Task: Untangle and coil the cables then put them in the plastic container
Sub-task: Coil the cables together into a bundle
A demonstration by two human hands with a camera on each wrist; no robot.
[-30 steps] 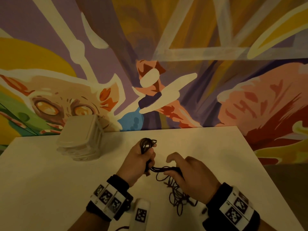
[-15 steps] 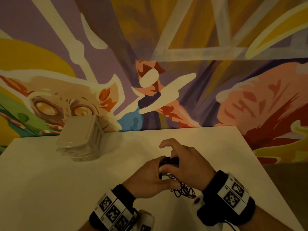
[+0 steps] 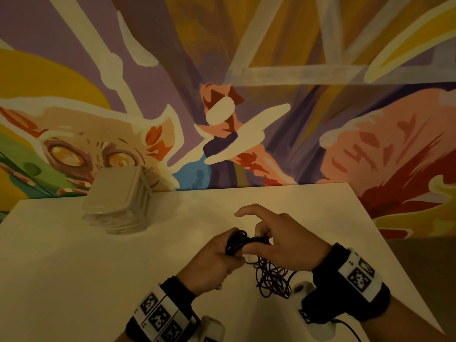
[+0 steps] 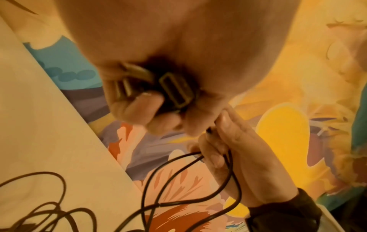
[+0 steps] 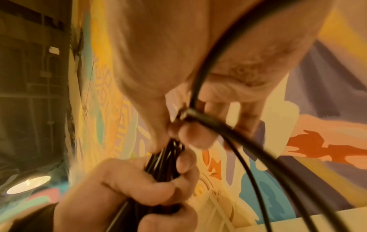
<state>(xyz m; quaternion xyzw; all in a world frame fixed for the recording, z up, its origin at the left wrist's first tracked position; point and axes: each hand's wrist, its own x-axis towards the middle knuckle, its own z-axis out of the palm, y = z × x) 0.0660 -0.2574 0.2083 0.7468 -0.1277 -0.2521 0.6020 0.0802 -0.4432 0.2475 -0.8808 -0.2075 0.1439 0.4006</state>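
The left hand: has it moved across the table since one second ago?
Yes. The left hand has shifted right and nearer the camera, farther from the plastic container, which stays put.

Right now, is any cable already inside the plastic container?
No. The black cable is bunched in both hands over the table, while the plastic container stands apart with its lid on.

- Our right hand point(image 5: 178, 75) pinches a black cable point(image 5: 216, 124).
- Our left hand point(image 5: 127, 188) grips the coil point(image 5: 164, 163) just below.
- A mural point(image 5: 298, 141) lies behind.
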